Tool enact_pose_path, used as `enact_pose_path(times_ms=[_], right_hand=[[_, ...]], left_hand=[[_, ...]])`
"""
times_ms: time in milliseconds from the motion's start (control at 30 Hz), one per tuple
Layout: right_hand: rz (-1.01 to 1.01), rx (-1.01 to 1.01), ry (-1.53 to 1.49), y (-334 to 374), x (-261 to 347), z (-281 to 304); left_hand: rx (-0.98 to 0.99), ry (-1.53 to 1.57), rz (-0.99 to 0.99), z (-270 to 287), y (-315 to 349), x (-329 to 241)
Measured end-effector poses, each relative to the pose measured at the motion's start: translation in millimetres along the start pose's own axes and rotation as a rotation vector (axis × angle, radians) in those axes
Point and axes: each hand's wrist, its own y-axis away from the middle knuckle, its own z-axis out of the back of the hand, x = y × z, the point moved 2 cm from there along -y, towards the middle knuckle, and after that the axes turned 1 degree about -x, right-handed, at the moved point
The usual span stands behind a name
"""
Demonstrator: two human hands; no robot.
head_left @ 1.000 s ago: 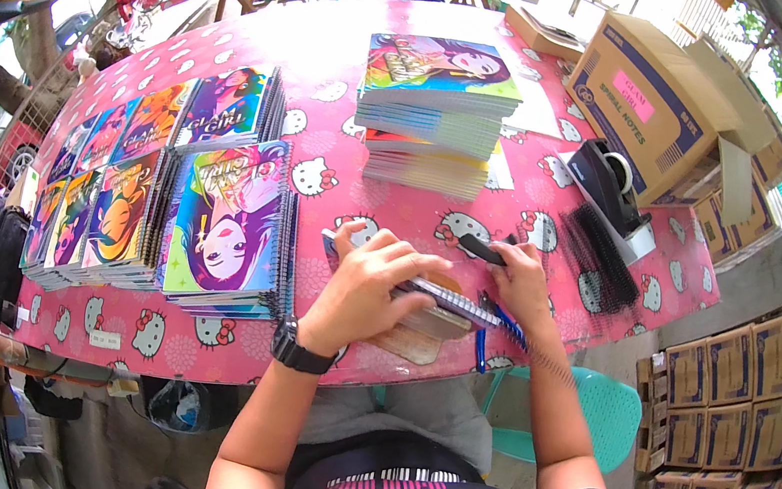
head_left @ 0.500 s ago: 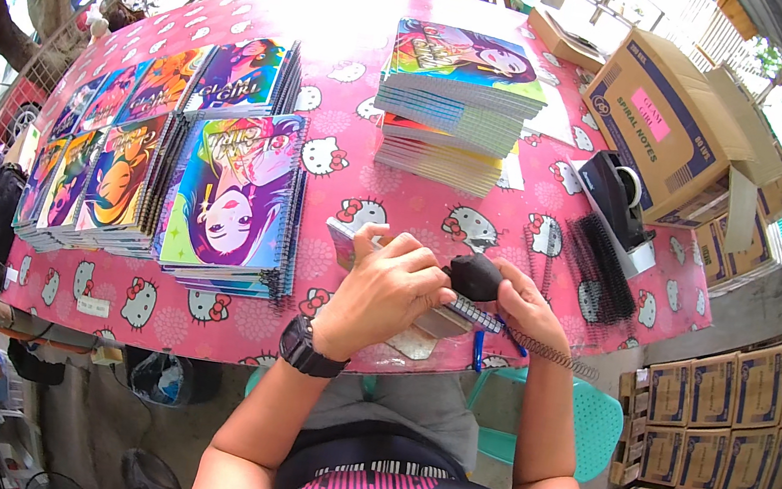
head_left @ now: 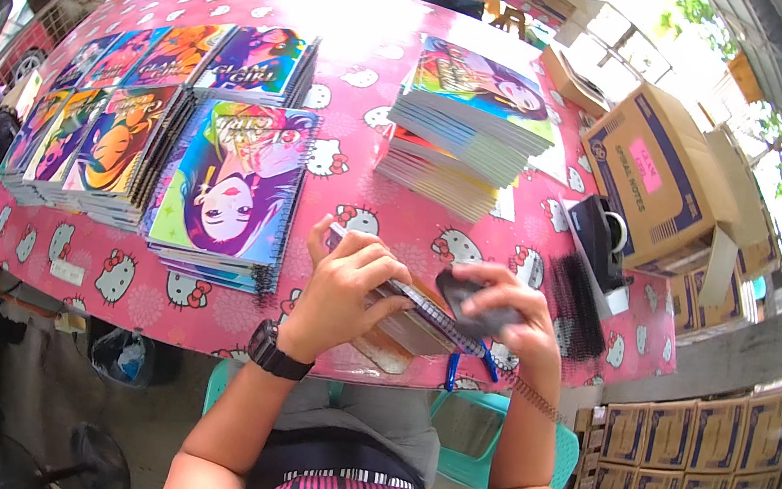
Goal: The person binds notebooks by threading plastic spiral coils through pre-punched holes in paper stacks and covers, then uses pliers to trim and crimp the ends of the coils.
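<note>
Near the table's front edge, my left hand (head_left: 345, 283) grips a notebook (head_left: 410, 332) by its upper left part, with the bound edge tilted up toward me. A dark spiral coil (head_left: 538, 400) runs along that edge, and its loose tail sticks out past the lower right end. My right hand (head_left: 516, 299) is closed around a small rounded black object (head_left: 472, 299) just above the notebook's spine; motion blurs it, so I cannot make out its kind. Blue handles (head_left: 453, 370) of some tool lie under the coil end.
Stacks of colourful spiral notebooks (head_left: 230, 185) stand at left. A tall pile of notebooks (head_left: 469, 125) is at the centre back. To the right lie black coils (head_left: 576, 308), a black tape dispenser (head_left: 604, 238) and an open carton (head_left: 659, 173). More cartons (head_left: 695, 442) are stacked below right.
My right hand has lifted slightly with the black object and turned over it. The notebook has tilted, showing more of its spine. The view has shifted a little.
</note>
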Motion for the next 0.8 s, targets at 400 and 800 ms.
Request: enact_pose_path(times_ms=[400, 800], right_hand=[[-0.228, -0.062, 0.796, -29.8, -24.6, 12.8], [-0.246, -0.012, 0.344, -44.9, -26.1, 2.4]], left_hand=[[-0.523, 0.675, 0.371, -38.0, 24.8, 23.0], [-0.452, 0.541, 0.428, -33.4, 27.2, 23.5]])
